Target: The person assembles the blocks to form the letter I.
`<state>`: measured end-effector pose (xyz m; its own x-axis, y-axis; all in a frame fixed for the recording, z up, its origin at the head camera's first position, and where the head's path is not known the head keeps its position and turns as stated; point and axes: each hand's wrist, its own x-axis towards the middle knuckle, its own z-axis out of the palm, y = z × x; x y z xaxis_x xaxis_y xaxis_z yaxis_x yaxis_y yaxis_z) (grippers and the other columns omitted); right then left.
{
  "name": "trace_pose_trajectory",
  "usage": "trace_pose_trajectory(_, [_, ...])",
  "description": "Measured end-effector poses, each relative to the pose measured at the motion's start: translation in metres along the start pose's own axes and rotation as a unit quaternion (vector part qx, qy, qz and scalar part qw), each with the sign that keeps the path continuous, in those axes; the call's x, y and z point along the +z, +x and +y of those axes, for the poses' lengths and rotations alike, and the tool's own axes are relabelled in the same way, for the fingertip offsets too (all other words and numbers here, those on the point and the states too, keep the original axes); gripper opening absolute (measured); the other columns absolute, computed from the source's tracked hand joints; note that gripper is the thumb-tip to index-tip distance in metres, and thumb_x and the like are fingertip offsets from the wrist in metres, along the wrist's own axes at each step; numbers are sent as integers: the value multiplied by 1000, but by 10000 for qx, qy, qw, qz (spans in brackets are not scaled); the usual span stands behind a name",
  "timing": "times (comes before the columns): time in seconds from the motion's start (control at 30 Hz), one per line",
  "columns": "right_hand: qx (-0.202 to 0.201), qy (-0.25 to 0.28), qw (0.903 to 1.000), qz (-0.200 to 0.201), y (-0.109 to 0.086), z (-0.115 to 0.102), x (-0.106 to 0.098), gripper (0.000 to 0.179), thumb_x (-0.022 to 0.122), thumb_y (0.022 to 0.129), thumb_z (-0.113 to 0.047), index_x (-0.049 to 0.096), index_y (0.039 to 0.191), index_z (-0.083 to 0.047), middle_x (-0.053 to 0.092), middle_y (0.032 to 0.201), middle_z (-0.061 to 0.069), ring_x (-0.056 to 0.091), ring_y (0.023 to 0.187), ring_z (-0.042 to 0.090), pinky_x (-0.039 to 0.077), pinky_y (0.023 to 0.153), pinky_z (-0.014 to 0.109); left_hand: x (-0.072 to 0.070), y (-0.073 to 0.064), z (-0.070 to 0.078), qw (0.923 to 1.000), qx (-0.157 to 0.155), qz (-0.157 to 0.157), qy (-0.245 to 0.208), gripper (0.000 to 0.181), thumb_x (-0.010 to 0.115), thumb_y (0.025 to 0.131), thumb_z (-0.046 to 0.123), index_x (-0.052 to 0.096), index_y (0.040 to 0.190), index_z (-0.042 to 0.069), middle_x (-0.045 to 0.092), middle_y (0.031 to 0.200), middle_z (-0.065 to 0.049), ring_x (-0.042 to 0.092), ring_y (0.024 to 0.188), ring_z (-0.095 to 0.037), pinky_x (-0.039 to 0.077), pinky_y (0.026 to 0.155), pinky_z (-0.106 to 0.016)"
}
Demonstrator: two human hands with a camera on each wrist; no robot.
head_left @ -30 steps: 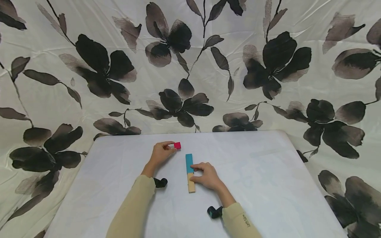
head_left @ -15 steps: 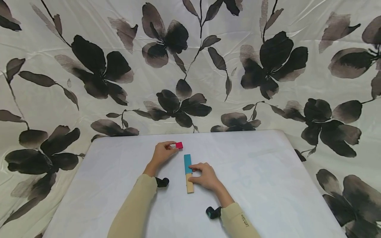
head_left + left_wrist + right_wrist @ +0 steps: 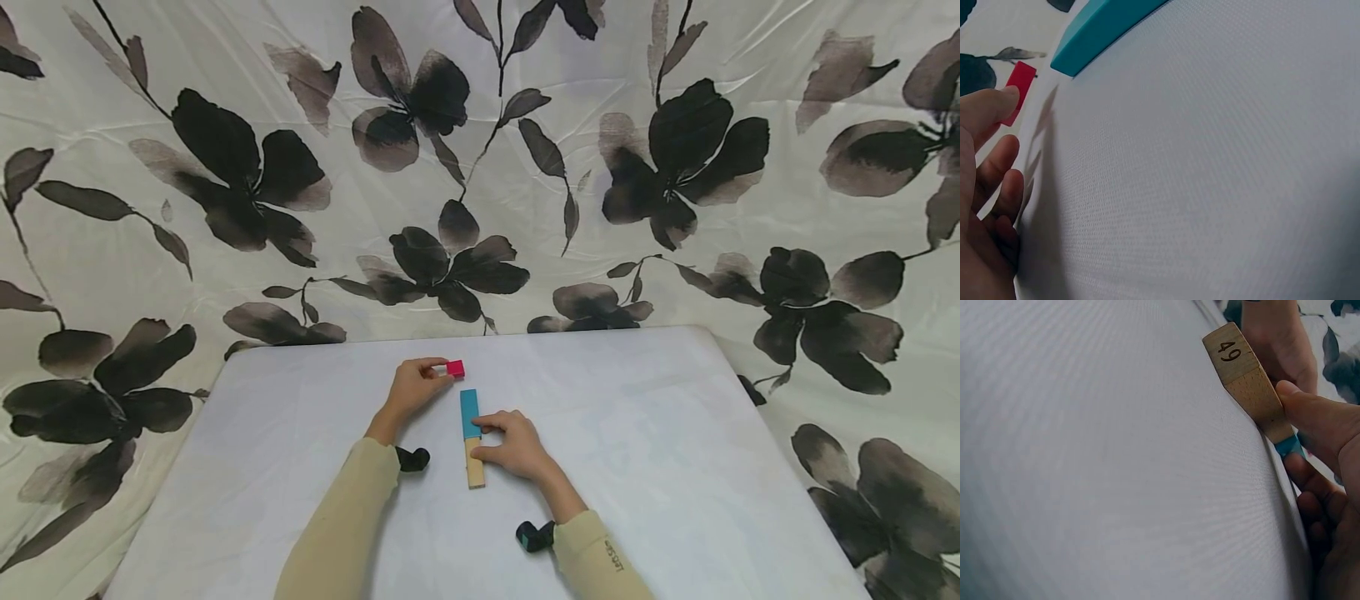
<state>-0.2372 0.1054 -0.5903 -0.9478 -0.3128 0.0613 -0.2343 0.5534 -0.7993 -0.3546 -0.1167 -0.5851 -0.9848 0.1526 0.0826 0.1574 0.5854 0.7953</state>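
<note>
At the far part of the table, my left hand (image 3: pixel 415 390) pinches a small red block (image 3: pixel 456 369) between thumb and fingers. In the left wrist view the red block (image 3: pixel 1023 76) is held above the cloth, its shadow below. A blue rectangular block (image 3: pixel 468 405) and a plain wooden block (image 3: pixel 476 477) lie end to end in one line. My right hand (image 3: pixel 517 446) touches their right side, thumb on the wooden block and index finger on the blue one. Digits are marked on the near end of the wooden block (image 3: pixel 1229 350).
A white cloth covers the table (image 3: pixel 637 450). Behind it hangs a white curtain (image 3: pixel 562 50) with dark flowers. A black wrist camera (image 3: pixel 412 459) sits at the left wrist, another camera (image 3: pixel 534 537) at the right.
The left hand with the red block has shifted slightly right, nearer the blue block's far end. The whole scene has drifted a little left in the view. The right hand stays on the blocks.
</note>
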Motion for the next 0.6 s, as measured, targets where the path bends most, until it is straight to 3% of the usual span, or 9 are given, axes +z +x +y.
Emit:
trace_pose_trajectory(0.33, [9, 34, 10000, -9, -2, 0, -1, 46, 82, 79, -30, 69, 122, -18, 64, 98, -9, 49, 93, 14, 39, 81, 35, 8, 1, 1, 9997, 106, 31, 196, 31, 80, 82, 23, 74, 109, 11, 56, 67, 0, 48, 64, -16, 38, 60, -31])
trace_pose_trajectory(0.6, [-21, 91, 10000, -10, -1, -1, -1, 46, 81, 79, -29, 69, 122, -17, 64, 99, -8, 49, 93, 14, 39, 81, 34, 9, 1, 3, 9991, -13, -24, 426, 31, 79, 82, 27, 74, 110, 15, 56, 67, 1, 48, 63, -16, 37, 60, -32])
